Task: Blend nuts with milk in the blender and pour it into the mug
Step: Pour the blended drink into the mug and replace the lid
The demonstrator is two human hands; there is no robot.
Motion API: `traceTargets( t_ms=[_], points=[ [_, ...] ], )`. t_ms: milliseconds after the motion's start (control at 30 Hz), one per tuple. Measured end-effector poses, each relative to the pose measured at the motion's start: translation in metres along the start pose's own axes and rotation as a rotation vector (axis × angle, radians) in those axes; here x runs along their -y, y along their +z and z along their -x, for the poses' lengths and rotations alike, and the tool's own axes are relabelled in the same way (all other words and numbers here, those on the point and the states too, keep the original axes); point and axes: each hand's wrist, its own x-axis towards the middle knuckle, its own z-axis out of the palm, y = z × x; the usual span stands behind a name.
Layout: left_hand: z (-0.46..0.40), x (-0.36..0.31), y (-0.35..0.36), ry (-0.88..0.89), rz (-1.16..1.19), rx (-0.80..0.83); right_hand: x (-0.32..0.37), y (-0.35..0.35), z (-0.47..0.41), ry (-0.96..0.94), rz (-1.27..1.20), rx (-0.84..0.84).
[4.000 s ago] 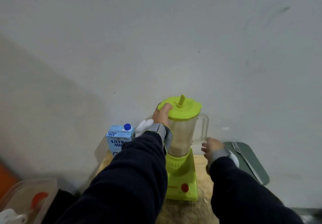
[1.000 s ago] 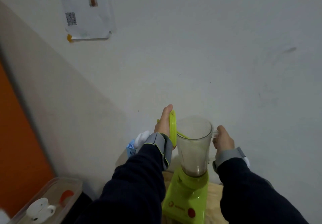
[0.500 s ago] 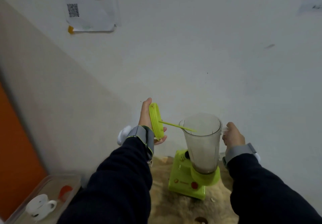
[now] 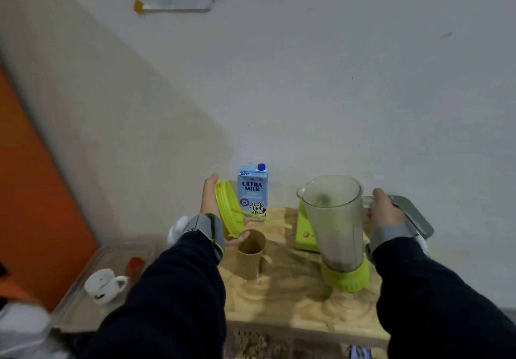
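1. Off the base (image 4: 304, 230), the jar (image 4: 333, 224) has been lifted by the right hand (image 4: 384, 212), clenched on its handle.
2. Lid (image 4: 227, 210) is gripped by the left hand (image 4: 212, 208).
3. Pouring into the mug (image 4: 251, 254) is judged next.

I wear dark navy long sleeves (image 4: 173, 289) on both arms, a grey wristband (image 4: 205, 229) edged in yellow-green with a white bulge beside it above my left hand (image 4: 210, 205), and a matching grey band behind my right hand (image 4: 386, 210).
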Motion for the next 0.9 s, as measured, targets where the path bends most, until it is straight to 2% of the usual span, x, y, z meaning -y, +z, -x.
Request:
traceTargets(
  t_ms=[133,367,500,667,767,833,900],
  points=[
    [-0.012,0.029,-0.022,-0.045,0.048,-0.081,-0.007,0.011,0.01,-0.029,0.092,0.008],
    [-0.034,0.082,-0.042,-0.161,0.051,-0.278,-0.017,0.031,0.03,-0.176,0.563,0.066],
    [-0.044,0.101,-0.049,-0.217,0.069,-0.333,-0.026,0.055,0.023,-0.279,0.595,0.131],
    [-0.056,0.109,-0.046,-0.2,0.1,-0.35,-0.027,0.076,0.023,-0.401,0.737,0.147],
    [-0.062,0.111,-0.047,-0.107,0.1,-0.363,-0.024,0.087,0.027,-0.468,0.865,0.171],
    [-0.063,0.111,-0.046,-0.03,0.053,-0.283,-0.02,0.092,0.029,-0.54,0.953,0.171],
    [-0.066,0.113,-0.049,-0.011,0.069,-0.309,-0.017,0.098,0.03,-0.597,1.023,0.171]
  ],
)
